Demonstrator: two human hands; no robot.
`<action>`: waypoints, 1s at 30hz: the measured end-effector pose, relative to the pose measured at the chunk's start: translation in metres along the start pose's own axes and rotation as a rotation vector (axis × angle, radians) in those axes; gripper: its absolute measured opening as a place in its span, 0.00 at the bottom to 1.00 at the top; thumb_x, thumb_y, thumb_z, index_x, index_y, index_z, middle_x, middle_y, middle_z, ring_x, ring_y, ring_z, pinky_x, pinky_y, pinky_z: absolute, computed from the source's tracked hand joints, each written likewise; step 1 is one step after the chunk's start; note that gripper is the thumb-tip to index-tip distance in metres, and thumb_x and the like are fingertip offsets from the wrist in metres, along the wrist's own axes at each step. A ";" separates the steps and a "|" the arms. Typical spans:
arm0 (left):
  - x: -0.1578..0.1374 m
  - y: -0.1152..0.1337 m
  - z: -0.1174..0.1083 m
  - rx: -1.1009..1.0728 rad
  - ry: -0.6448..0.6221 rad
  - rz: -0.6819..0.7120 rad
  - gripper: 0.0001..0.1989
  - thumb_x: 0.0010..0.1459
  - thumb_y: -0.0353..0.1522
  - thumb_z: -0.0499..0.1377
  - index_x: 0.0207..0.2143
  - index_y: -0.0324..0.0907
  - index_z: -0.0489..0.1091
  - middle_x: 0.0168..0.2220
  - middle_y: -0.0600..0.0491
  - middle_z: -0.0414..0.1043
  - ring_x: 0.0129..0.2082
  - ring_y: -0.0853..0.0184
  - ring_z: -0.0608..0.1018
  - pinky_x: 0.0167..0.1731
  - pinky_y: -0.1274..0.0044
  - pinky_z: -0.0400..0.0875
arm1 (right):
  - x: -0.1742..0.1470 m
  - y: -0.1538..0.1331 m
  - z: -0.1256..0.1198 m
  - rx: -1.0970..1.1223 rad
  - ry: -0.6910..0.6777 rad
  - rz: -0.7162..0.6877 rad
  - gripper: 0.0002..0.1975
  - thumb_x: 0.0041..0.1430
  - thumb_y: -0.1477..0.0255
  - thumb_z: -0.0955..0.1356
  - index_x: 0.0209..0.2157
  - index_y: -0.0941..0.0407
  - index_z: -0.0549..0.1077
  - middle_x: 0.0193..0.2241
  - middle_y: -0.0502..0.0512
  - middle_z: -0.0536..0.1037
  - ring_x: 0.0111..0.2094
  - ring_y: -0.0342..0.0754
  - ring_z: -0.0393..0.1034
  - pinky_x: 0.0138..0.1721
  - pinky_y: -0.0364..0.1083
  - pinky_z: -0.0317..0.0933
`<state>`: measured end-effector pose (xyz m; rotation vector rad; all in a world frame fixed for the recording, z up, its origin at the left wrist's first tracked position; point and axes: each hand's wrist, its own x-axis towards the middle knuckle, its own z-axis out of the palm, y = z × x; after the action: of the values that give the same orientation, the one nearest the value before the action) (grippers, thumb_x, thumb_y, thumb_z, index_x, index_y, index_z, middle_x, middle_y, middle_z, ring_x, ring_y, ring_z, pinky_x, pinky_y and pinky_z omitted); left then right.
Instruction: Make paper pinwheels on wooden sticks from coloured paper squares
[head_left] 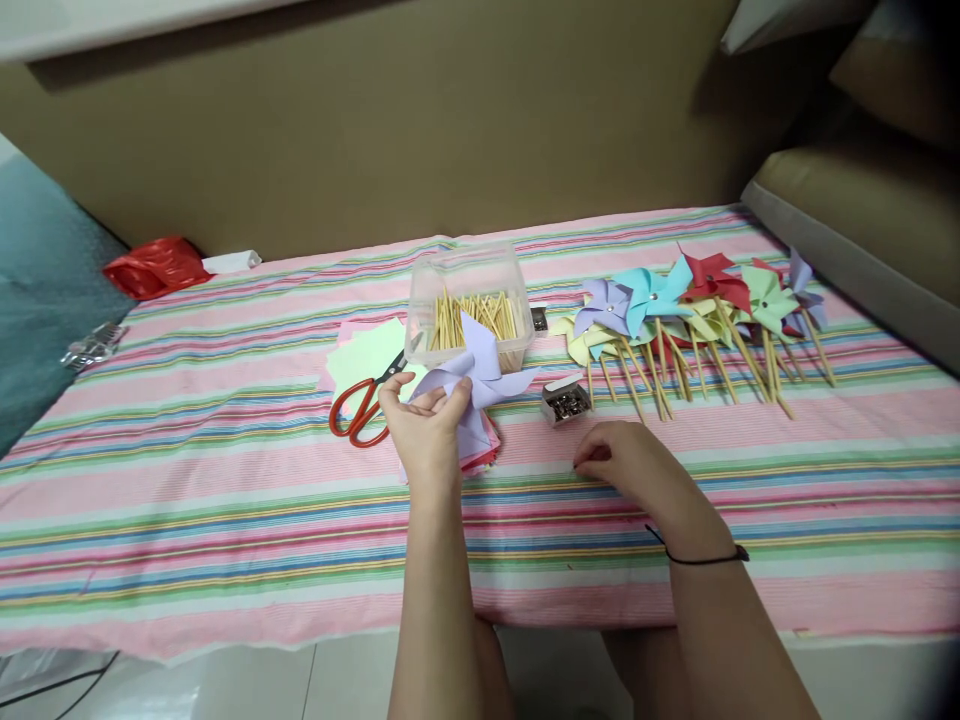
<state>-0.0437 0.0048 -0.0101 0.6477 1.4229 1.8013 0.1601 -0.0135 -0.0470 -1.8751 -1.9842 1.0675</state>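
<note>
My left hand [431, 418] pinches a lavender paper pinwheel [486, 375] at its middle, with the thumb pressed on the folded tips. No stick shows on this pinwheel. My right hand [619, 458] hovers low over the cloth, thumb and forefinger brought together; something small may be between them, but I cannot make it out. Just beyond it stands a small open box of metal pins [566, 400]. Beneath and behind the pinwheel lie a stack of coloured paper [487, 455] and red-handled scissors [365, 412], the scissors partly resting on pale green sheets [367, 355].
A clear plastic tub [469, 265] holds many wooden sticks [476, 320]. Finished pinwheels [652, 290] on sticks lie in a row at the right. A red plastic bag [157, 268] sits at the far left. A striped cloth [225, 480] covers the surface, bounded behind by a brown panel [375, 130].
</note>
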 end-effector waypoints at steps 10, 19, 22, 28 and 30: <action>-0.002 -0.002 0.002 -0.028 -0.057 -0.034 0.32 0.34 0.29 0.70 0.40 0.44 0.55 0.20 0.62 0.70 0.21 0.70 0.77 0.26 0.81 0.69 | -0.001 -0.002 -0.001 0.446 0.188 -0.076 0.05 0.49 0.70 0.70 0.22 0.55 0.74 0.30 0.55 0.81 0.34 0.52 0.75 0.36 0.47 0.66; -0.007 -0.008 0.004 -0.009 -0.137 -0.051 0.33 0.37 0.29 0.70 0.42 0.45 0.54 0.23 0.59 0.73 0.24 0.67 0.79 0.28 0.78 0.72 | 0.000 -0.012 -0.002 0.894 0.300 -0.045 0.17 0.46 0.65 0.75 0.36 0.54 0.69 0.27 0.52 0.80 0.29 0.47 0.76 0.33 0.46 0.70; -0.009 -0.007 0.005 -0.014 -0.151 -0.058 0.33 0.37 0.29 0.70 0.42 0.45 0.54 0.23 0.59 0.73 0.24 0.66 0.80 0.28 0.78 0.72 | 0.000 -0.013 -0.004 0.925 0.298 -0.059 0.17 0.48 0.65 0.75 0.37 0.54 0.69 0.24 0.49 0.78 0.26 0.44 0.74 0.31 0.44 0.69; -0.011 -0.005 0.007 0.012 -0.164 -0.062 0.32 0.38 0.28 0.69 0.42 0.46 0.54 0.21 0.60 0.72 0.23 0.65 0.80 0.25 0.79 0.71 | -0.002 -0.015 -0.007 0.850 0.269 -0.089 0.13 0.48 0.61 0.75 0.29 0.57 0.77 0.23 0.53 0.78 0.26 0.46 0.74 0.31 0.45 0.70; -0.012 -0.004 0.007 0.012 -0.168 -0.063 0.32 0.38 0.28 0.69 0.42 0.46 0.54 0.21 0.61 0.71 0.23 0.65 0.80 0.25 0.79 0.71 | -0.003 -0.016 -0.008 0.863 0.273 -0.097 0.14 0.48 0.60 0.75 0.28 0.57 0.77 0.23 0.53 0.79 0.26 0.46 0.74 0.31 0.45 0.70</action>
<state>-0.0299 0.0002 -0.0113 0.7339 1.3274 1.6501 0.1524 -0.0123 -0.0306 -1.3355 -1.1541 1.2697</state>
